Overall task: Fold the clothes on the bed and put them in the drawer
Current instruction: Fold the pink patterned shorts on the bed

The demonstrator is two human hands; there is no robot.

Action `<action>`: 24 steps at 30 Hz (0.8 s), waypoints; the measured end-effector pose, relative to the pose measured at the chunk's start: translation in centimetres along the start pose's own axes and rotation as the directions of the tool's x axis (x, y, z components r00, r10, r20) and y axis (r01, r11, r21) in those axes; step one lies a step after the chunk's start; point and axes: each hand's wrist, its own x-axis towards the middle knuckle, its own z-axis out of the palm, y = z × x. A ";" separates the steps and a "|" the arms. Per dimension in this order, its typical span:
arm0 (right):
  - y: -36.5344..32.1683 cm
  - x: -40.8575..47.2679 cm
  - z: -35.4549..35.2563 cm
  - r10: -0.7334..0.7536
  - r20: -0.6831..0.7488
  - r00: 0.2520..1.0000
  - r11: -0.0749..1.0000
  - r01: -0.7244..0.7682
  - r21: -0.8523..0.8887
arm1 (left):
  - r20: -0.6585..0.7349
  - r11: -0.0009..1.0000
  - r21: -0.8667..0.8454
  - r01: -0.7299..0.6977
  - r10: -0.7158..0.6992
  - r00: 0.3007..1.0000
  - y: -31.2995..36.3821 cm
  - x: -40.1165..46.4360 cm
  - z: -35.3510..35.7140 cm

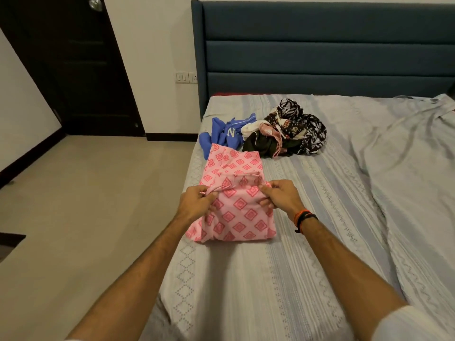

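Pinching the folded edge of the pink diamond-print garment (236, 205) with left hand (197, 201) and right hand (279, 198), on the grey bedsheet (320, 193), near the unfolded clothes pile (278, 130).

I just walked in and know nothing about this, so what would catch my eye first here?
First, the pink patterned garment near the bed's left edge, with the left hand and right hand each pinching a side of its folded-over part. Behind it, toward the blue headboard, lies an unfolded pile of blue, black and floral clothes.
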 end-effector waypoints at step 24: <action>14.5 4.3 5.3 -0.146 0.436 0.888 0.343 0.459 -0.819 | 0.440 0.404 0.778 -0.480 0.195 0.877 -13.1 3.8 5.9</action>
